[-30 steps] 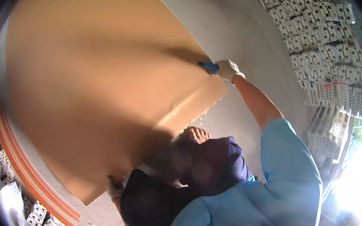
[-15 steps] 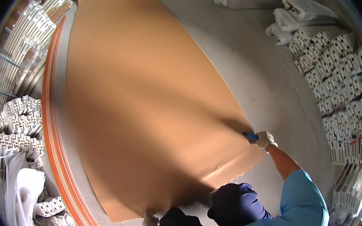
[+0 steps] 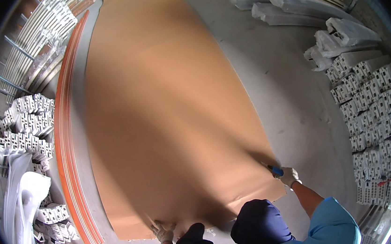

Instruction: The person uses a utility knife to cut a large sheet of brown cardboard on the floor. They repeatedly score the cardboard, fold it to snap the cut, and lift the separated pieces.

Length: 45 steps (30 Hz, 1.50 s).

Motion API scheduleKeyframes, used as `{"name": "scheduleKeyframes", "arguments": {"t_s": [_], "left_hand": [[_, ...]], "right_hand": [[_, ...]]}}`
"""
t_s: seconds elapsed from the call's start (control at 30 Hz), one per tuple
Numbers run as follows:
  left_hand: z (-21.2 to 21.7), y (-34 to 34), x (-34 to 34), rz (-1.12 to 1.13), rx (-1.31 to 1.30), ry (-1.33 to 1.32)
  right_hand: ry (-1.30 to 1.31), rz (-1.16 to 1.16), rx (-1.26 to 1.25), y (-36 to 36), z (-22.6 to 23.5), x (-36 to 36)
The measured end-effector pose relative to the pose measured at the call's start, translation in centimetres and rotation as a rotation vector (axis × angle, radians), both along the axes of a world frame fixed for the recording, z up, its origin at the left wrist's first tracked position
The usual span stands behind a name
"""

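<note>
Compared with a second ago, we see far more of the large orange-brown board: it now stretches from the top of the view down to our knees, where before it filled the upper left and hid the floor on that side. The stack of orange strips along its left edge now shows nearly its whole length, and the white profile pieces on the right sit farther out toward the rim.

Our right hand, in a white glove with a blue patch, has dropped from the upper middle of the view to the lower right. Its arm reaches out nearly straight from the light blue sleeve, and its grip is closed over the board's right edge near the lower corner.

Our left hand, also gloved, comes up from the bottom edge with fingers spread flat against the board's lower edge; whether they curl under it we cannot tell.

The board lies tilted above the grey concrete floor, its near edge by our dark trousers.
</note>
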State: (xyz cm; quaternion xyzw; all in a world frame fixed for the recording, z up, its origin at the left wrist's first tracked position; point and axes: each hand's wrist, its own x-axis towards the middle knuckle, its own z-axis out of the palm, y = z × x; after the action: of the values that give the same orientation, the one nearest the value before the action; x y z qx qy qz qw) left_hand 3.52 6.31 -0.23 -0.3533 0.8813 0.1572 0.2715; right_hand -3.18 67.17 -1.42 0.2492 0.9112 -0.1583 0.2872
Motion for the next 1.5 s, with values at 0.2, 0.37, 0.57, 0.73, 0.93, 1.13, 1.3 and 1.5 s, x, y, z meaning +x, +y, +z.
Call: {"name": "scheduleKeyframes", "arguments": {"t_s": [0.2,0.37,0.57,0.73,0.93,1.13,1.3,1.5], "left_hand": [[-0.5,-0.1,0.9,0.024,0.008,0.004],[-0.3,-0.1,0.7,-0.029,-0.004,-0.005],[-2.8,-3.5,2.0,-0.188,0.05,0.046],[-4.0,-5.4,1.5,-0.239,0.115,-0.072],[1.2,-4.1,-1.7,-0.137,0.038,-0.42],[1.1,-2.7,0.3,-0.156,-0.024,-0.26],[-0.1,-2.0,-0.4,-0.172,-0.133,0.004],[0.0,-2.7,-13.2,-0.204,-0.285,0.065]], "right_hand": [[0.022,-0.037,0.013,-0.2,-0.1,0.5],[-0.007,-0.047,0.009,-0.3,0.3,0.6],[-0.034,-0.029,0.01,0.0,0.2,1.1],[-0.006,0.01,-0.032,1.3,-1.6,1.1],[0.085,0.074,-0.032,2.3,-3.4,1.4],[0.011,-0.005,-0.124,2.1,-2.6,0.7],[0.012,0.037,-0.053,1.2,-1.7,0.4],[-0.011,0.096,0.256,-1.0,0.0,-0.4]]}}
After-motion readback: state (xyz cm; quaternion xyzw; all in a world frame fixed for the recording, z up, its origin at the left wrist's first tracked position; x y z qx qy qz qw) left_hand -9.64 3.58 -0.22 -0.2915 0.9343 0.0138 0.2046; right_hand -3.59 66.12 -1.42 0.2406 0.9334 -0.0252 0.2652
